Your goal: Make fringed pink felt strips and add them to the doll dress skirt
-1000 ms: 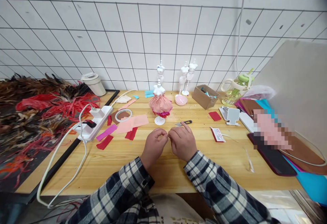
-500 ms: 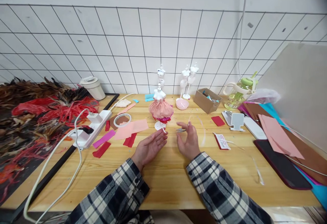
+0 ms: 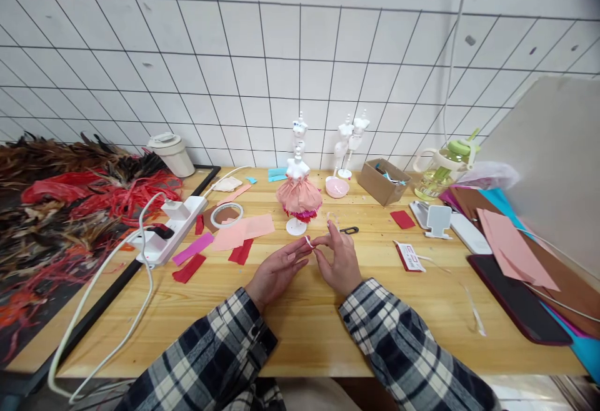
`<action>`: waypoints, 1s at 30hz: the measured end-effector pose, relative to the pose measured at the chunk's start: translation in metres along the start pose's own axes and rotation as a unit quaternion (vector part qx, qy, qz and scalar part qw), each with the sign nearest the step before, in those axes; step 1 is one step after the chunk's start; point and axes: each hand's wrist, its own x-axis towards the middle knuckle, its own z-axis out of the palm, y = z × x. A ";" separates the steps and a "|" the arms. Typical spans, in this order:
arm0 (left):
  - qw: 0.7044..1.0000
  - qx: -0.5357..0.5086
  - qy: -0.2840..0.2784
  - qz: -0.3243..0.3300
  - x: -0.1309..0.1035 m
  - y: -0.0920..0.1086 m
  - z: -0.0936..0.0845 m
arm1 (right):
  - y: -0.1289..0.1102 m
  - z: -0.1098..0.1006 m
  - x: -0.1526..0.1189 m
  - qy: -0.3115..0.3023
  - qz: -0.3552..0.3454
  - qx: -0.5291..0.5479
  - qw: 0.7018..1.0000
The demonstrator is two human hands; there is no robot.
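Closer to the left hand (image 3: pixel 277 273) than half a second ago, the right hand (image 3: pixel 340 266) is now brought, thumb and forefinger bent; whether anything is pinched there cannot be told. Across the left fingertips, loosely stretched out, a small white strip (image 3: pixel 308 242) is carried, between both hands. Before a tiled wall (image 3: pixel 234 74), the wooden table (image 3: pixel 309 342) is strewn with coloured scraps (image 3: pixel 192 250). Along the back are ranged a lidded cup (image 3: pixel 174 156), a pink bowl (image 3: pixel 337 188), a cardboard box (image 3: pixel 380 188) holding small pieces, and a jug (image 3: pixel 434 180). Between the forearms, wood is seen down to the front edge; the right edge is overlapped by coloured sheets (image 3: pixel 518 248).
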 end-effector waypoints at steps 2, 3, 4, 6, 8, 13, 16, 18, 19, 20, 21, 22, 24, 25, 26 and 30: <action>1.000 0.002 -0.002 -0.004 -0.001 -0.001 0.000 | -0.001 -0.001 0.001 -0.006 0.005 -0.012 1.000; 1.000 0.003 -0.001 -0.005 -0.001 -0.002 0.000 | -0.001 -0.001 0.001 -0.007 0.010 -0.015 1.000; 1.000 0.003 0.000 -0.005 -0.001 -0.003 0.001 | -0.002 -0.002 0.001 -0.009 0.016 -0.016 1.000; 1.000 0.001 0.010 -0.001 -0.002 -0.003 0.003 | -0.003 -0.003 0.001 -0.005 0.031 -0.015 0.999; 1.000 -0.001 0.029 0.010 -0.002 -0.002 0.006 | -0.003 -0.004 0.000 0.015 0.063 -0.006 0.998; 0.996 0.028 0.080 0.034 -0.002 0.005 0.008 | 0.006 -0.004 0.000 0.064 0.189 0.054 0.978; 0.998 0.038 0.056 0.014 -0.004 0.004 0.008 | 0.011 -0.002 0.001 0.085 0.168 0.033 0.982; 0.999 0.037 0.030 0.001 -0.006 0.003 0.009 | 0.011 -0.001 0.000 0.072 0.145 0.036 0.986; 0.999 0.032 0.016 -0.005 -0.006 0.002 0.009 | 0.010 -0.001 0.000 0.058 0.143 0.047 0.987; 1.000 0.024 0.002 -0.011 -0.007 0.002 0.009 | 0.008 -0.001 -0.001 0.045 0.144 0.060 0.987; 1.000 0.014 -0.011 -0.017 -0.007 0.002 0.010 | 0.006 -0.001 -0.001 0.036 0.141 0.068 0.987; 0.999 0.003 -0.022 -0.023 -0.007 0.002 0.010 | 0.004 -0.002 -0.001 0.032 0.132 0.069 0.988; 0.999 -0.016 -0.036 -0.031 -0.007 0.002 0.010 | 0.001 -0.002 0.000 0.028 0.098 0.055 0.993; 0.998 -0.022 -0.040 -0.033 -0.007 0.002 0.010 | 0.000 -0.002 0.000 0.021 0.082 0.044 0.995; 0.998 -0.024 -0.042 -0.033 -0.007 0.002 0.009 | -0.001 -0.002 0.000 0.014 0.074 0.034 0.997; 0.999 0.012 -0.036 -0.018 -0.007 0.000 0.007 | -0.001 -0.002 0.002 0.003 0.088 0.018 0.996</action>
